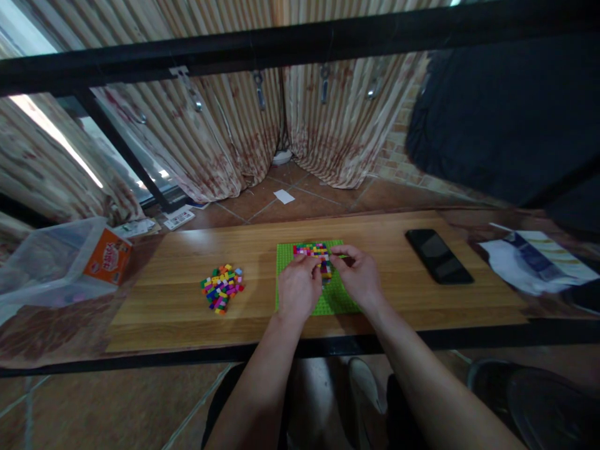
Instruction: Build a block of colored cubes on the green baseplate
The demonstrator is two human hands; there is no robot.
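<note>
A green studded baseplate (344,304) lies on the wooden tabletop in front of me. Small toy bricks (319,247) in many colours form a block on its upper middle part. Over the left side of that block rests my left hand (300,289), its fingers curled together and hiding some of the bricks. At the block's right edge, my right hand (360,275) has thumb and forefinger drawn into a pinch. Whatever sits in either hand's fingertips is too small or hidden to make out. A loose pile of coloured toy bricks (222,287) lies to the left of the baseplate.
On the right of the wooden tabletop (169,312) lies a black phone (439,256). A clear plastic box (60,262) with an orange label stands off its left end. Papers and packaging (539,259) lie beyond the right end. A dark bar (225,47) crosses above.
</note>
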